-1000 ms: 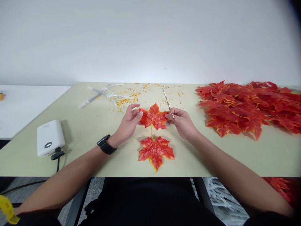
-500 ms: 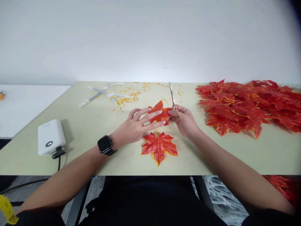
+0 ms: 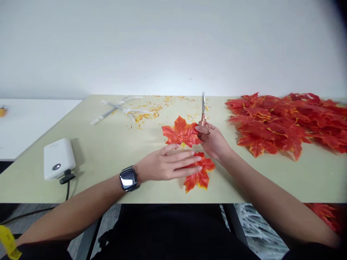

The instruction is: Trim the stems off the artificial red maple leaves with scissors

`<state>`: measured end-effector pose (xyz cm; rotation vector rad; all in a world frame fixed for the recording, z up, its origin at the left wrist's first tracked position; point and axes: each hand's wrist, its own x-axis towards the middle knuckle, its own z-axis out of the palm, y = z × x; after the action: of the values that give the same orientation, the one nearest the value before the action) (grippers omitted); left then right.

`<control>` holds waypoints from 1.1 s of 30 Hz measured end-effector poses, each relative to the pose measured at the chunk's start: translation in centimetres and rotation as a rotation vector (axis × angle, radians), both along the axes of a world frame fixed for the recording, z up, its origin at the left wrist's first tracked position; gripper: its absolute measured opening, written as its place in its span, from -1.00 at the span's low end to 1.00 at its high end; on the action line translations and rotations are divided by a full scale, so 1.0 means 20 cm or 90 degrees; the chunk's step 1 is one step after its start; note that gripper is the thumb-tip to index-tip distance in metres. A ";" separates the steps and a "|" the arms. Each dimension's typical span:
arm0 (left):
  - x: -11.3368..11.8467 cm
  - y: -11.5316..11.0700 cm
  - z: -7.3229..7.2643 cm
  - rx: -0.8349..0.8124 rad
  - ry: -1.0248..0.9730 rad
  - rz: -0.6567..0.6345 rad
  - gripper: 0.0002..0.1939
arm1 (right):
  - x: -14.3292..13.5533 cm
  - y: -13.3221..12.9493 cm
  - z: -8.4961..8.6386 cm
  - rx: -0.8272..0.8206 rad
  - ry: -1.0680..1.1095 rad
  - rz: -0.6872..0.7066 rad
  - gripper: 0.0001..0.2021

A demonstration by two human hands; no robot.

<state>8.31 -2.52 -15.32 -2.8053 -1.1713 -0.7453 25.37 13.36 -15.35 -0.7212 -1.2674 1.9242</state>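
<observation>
My left hand (image 3: 169, 164) lies with fingers stretched out over the nearer red maple leaf (image 3: 199, 180), covering its left part. Above it on the table, a second red leaf (image 3: 180, 133) lies face up with a short yellow stem. My right hand (image 3: 213, 141) is closed around the handles of the copper-coloured scissors (image 3: 203, 115), whose narrow blades point away from me. The fingers of that hand are at the right edge of the upper leaf; whether they pinch it is hidden.
A large pile of red leaves (image 3: 271, 122) covers the right side. Yellow scraps (image 3: 148, 115) and clear plastic strips (image 3: 116, 106) lie at the back left. A white power bank (image 3: 58, 157) with a black cable stands at the left.
My left hand has moved from the upper leaf down onto the nearer one, which has shifted right. The upper leaf has shifted slightly left. The scissors have turned more upright.
</observation>
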 end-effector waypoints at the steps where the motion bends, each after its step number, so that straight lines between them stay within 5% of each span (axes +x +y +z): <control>1: 0.01 0.00 0.01 -0.007 -0.025 -0.009 -0.49 | 0.00 0.00 0.00 -0.005 -0.001 0.006 -0.58; 6: 0.00 -0.03 0.06 -0.074 -0.123 0.035 -0.74 | 0.00 -0.01 -0.01 0.000 0.002 0.051 -0.59; 9: -0.08 -0.08 0.08 -0.005 -0.154 0.115 -0.82 | 0.00 0.00 -0.01 0.009 -0.001 0.077 -0.63; 13: -0.26 -0.12 0.11 0.215 -0.287 0.356 -0.72 | 0.01 0.02 -0.03 0.017 -0.014 0.086 -0.67; 18: -0.47 -0.05 0.18 0.483 -0.548 0.654 -0.62 | 0.01 0.03 -0.04 0.031 -0.003 0.088 -0.69; 28: -0.64 0.07 0.12 0.008 -0.958 0.528 -0.58 | 0.01 0.03 0.01 0.039 -0.024 0.013 -0.69; 33: -0.57 0.08 0.11 -0.039 -0.973 0.533 -0.64 | 0.01 0.03 0.01 0.036 -0.030 -0.005 -0.71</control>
<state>-3.16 -0.93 -13.15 -0.9975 -2.0736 -2.6523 25.65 13.98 -15.06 -0.7456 -1.3397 1.8680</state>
